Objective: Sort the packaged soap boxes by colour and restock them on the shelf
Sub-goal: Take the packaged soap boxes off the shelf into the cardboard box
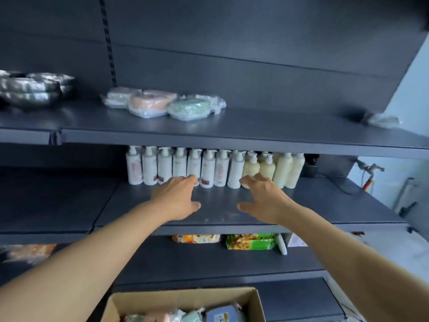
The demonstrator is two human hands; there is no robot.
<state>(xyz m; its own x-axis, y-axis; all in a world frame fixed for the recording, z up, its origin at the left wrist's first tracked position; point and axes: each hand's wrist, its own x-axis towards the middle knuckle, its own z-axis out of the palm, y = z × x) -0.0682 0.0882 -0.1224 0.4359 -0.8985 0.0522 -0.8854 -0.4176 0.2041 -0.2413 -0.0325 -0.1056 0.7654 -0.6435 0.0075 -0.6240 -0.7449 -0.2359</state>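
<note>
Nearest, below both forearms, an open brown cardboard box [185, 303] holds plastic-wrapped soap packs [185, 316] in peach, pale green and blue. Beyond it, under the hands, a lower dark shelf carries an orange snack packet [197, 238] and a green snack packet [250, 241], side by side.

Both bare arms reach forward over the dark grey metal middle shelf [220, 210]. The left hand [178, 196] and the right hand [262, 196] lie palm down with fingers stretched forward and thumbs spread inward toward each other; neither holds anything. A bare strip of shelf shows between the two thumbs.

At the fingertips stands a row of white plastic pump bottles [181, 166]; whether the left fingers touch them cannot be told. Just past the right fingers are cream-yellow pump bottles [274, 168], continuing the same row to the right.

Above the hands, on the upper dark shelf [255, 129], three wrapped soap packs lie together: a pale green one [116, 97], a peach one [151, 103] and a mint-green one [189, 109]. Far up-left of the left hand sits a dark, shiny wrapped bundle [32, 88], blurred.
</note>
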